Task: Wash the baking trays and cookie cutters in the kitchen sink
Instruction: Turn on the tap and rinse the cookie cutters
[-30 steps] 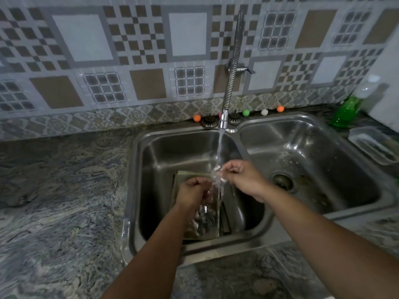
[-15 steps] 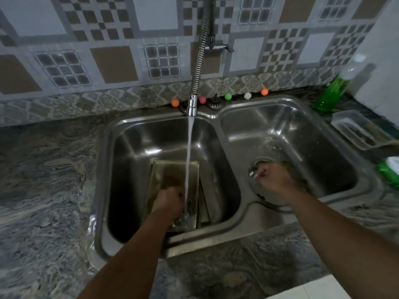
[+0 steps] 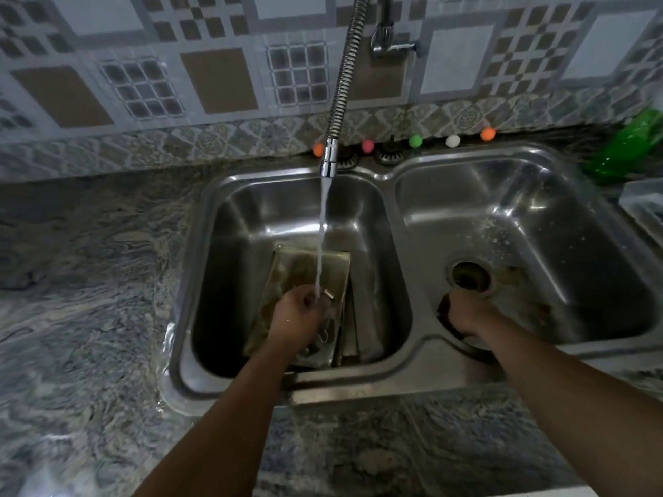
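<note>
Double sink [image 3: 412, 367], our view from above. Baking trays [image 3: 287, 270] in L basin, under tap [image 3: 329, 163] stream. Our L hand [image 3: 299, 313] over trays, fingers curled round small metal cutter [image 3: 329, 294] in the water. Our R hand [image 3: 462, 312] low in R basin near drain [image 3: 470, 276], fingers curled; what it holds we can't tell. Green bottle [image 3: 624, 148] behind R basin.

Glossy steel sink [image 3: 416, 356], tarnished metal baking tray [image 3: 287, 274], veined stone counter [image 3: 89, 281]
</note>
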